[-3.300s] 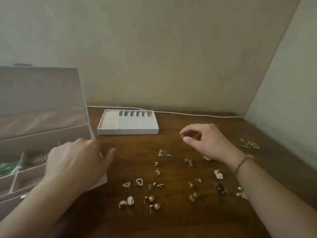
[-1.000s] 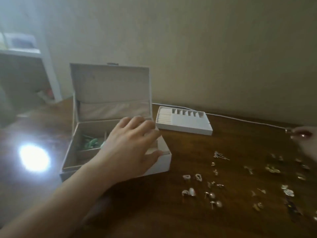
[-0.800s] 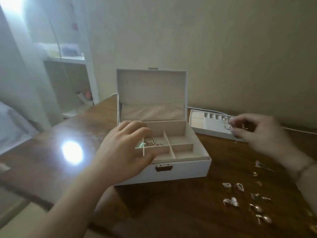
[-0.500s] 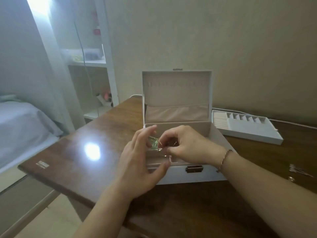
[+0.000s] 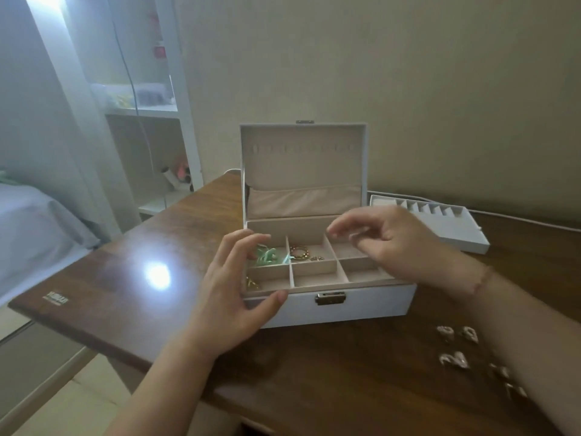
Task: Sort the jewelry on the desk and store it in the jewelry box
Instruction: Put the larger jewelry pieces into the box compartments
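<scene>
The white jewelry box (image 5: 361, 303) stands open on the wooden desk (image 5: 330, 372), lid upright. Its rear left compartment holds a green piece (image 5: 267, 256), the rear middle one gold rings (image 5: 300, 251), the front left one a small gold piece (image 5: 251, 283). My left hand (image 5: 232, 297) is at the box's front left corner, thumb on the front rim, fingers spread over the left wall. My right hand (image 5: 386, 243) hovers over the right compartments, fingers loosely curled, blurred, with nothing seen in them. Several loose earrings (image 5: 456, 347) lie on the desk at the right.
A white ring tray (image 5: 446, 225) sits behind the box on the right, with a white cable along the wall. A bright glare spot (image 5: 157, 275) marks the desk's left half. A white shelf unit (image 5: 151, 121) and a bed (image 5: 28, 221) lie beyond the desk's left edge.
My right hand has pulled away from my left hand, moving right over the box. The left hand stays at the box's front left corner. The view has swung slightly right.
</scene>
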{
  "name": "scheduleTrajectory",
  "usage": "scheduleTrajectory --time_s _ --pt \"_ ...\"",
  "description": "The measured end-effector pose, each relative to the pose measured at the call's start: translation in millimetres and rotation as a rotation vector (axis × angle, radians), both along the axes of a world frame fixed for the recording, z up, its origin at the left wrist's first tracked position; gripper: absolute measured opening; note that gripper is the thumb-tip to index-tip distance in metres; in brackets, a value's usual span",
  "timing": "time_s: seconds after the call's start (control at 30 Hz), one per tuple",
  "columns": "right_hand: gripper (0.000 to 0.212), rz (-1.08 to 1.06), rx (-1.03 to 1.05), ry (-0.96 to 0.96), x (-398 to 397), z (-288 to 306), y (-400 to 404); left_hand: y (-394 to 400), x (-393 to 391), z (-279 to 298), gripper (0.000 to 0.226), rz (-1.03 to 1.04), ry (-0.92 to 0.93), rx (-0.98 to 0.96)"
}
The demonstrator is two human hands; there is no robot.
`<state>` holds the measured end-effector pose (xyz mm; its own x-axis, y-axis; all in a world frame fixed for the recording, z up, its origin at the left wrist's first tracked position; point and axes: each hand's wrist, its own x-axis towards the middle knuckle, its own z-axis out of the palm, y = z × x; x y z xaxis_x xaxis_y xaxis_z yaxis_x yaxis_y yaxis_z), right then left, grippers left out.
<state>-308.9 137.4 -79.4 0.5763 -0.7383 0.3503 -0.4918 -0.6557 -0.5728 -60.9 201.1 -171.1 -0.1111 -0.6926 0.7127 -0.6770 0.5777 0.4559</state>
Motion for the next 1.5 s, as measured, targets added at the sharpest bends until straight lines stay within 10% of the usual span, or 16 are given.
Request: scheduleTrajectory --time_s 0.2,0.43,0.77,1.1,1.5 --pt "0.032 -0.333 -0.095 -0.070 -117 -4 32 8 -21 9 0.032 0.182 -0.260 -0.230" --pt "0.031 -0.523 0.010 0.206 -192 -19 48 5 -150 38 0.023 -0.272 -0.677 -0.241" --pt "0.025 -0.858 0.146 0.269 -275 -33 19 -48 -248 30 0.046 -0.432 -0.610 0.251" --pt "0.038 -0.856 0.486 0.342 -322 -19 38 -44 -238 14 0.039 -0.618 -0.290 0.298" --pt "0.017 -0.965 -0.032 -0.053 -369 -33 93 -56 -230 -7 0.042 -0.707 -0.375 0.264"
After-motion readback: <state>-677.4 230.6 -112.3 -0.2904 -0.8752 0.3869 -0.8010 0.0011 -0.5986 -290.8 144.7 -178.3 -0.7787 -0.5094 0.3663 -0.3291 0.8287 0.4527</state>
